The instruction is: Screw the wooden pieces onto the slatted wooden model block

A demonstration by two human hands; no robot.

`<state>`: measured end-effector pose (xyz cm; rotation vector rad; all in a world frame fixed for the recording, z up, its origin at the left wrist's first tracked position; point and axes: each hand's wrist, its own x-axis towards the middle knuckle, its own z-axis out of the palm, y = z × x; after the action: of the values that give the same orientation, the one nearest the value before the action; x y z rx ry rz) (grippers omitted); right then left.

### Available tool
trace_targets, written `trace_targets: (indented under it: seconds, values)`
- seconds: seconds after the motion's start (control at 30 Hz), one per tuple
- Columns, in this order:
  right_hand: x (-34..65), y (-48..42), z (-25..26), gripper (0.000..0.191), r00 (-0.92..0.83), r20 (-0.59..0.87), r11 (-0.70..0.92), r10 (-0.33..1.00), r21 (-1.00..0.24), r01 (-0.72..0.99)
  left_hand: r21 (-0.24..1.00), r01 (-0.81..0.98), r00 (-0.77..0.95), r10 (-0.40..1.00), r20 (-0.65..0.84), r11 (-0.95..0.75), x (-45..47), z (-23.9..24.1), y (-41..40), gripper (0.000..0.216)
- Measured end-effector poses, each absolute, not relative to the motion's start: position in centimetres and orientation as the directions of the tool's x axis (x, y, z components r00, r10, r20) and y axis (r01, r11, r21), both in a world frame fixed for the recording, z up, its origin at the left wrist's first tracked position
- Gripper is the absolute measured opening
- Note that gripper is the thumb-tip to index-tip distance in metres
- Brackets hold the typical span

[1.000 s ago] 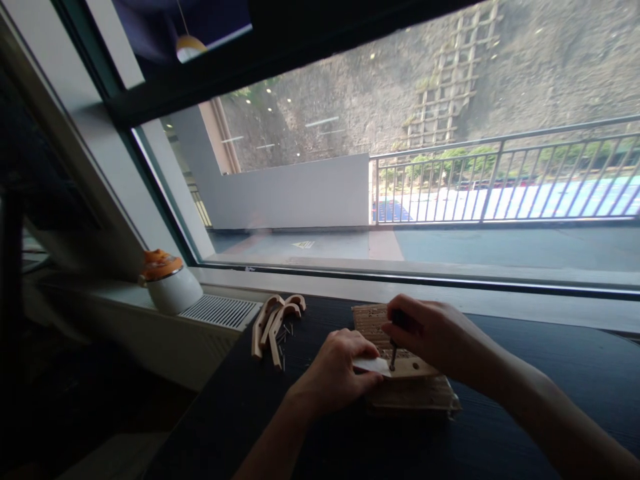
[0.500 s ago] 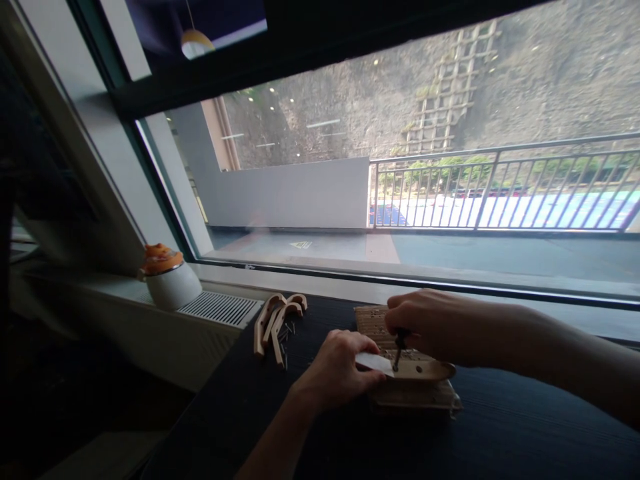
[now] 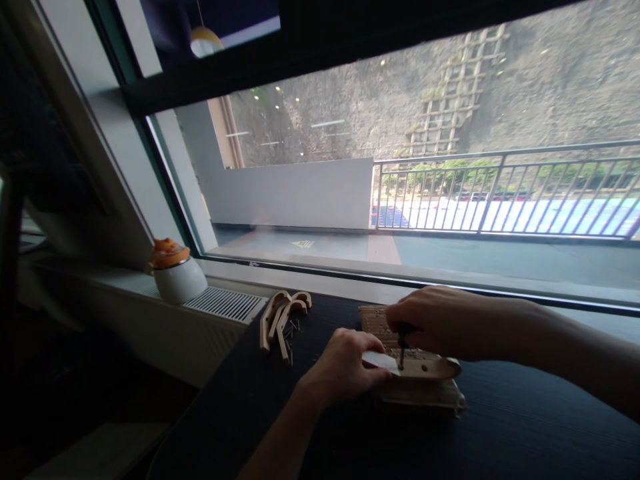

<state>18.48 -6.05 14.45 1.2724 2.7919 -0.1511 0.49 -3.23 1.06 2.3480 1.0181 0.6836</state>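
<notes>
While the right hand [image 3: 425, 323] wraps around a screwdriver [image 3: 402, 351], its tip at a curved wooden piece [image 3: 435, 369] atop a corrugated pad [image 3: 374, 320], the left hand [image 3: 345, 363] pinches the left end; the wood looks light, stiff and smooth, likely best held by that straight end.
</notes>
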Motion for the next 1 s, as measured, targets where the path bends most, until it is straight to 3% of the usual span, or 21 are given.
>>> trace_targets:
  seconds: [0.1,0.33,0.43,0.6,0.77,1.0]
  values:
    - [18.9,-5.8,13.7,0.013,-0.631,-0.072,0.625,0.772,-0.090,0.775,0.611,0.533,0.589,0.775,0.230,-0.586,0.4,1.0,-3.2,0.032]
    - [19.4,-5.8,13.4,0.020,-0.540,-0.001,0.540,0.842,0.016,0.842,0.620,0.507,0.605,0.760,0.239,-0.599,0.3,1.1,-3.2,0.030]
    - [19.4,-6.0,14.0,0.012,-0.579,-0.037,0.579,0.814,-0.020,0.815,0.610,0.524,0.592,0.769,0.241,-0.595,0.3,1.0,-3.3,0.031]
    - [19.5,-5.9,13.7,0.025,-0.585,-0.148,0.579,0.797,-0.089,0.811,0.589,0.538,0.602,0.764,0.233,-0.603,0.3,1.1,-3.2,0.031]
    - [19.5,-5.7,13.1,0.024,-0.588,-0.145,0.571,0.796,-0.144,0.808,0.584,0.538,0.602,0.762,0.238,-0.608,0.2,1.1,-3.2,0.031]
    - [19.1,-5.6,13.8,0.023,-0.557,-0.272,0.538,0.784,-0.147,0.830,0.589,0.549,0.605,0.768,0.209,-0.593,0.2,1.1,-3.1,0.032]
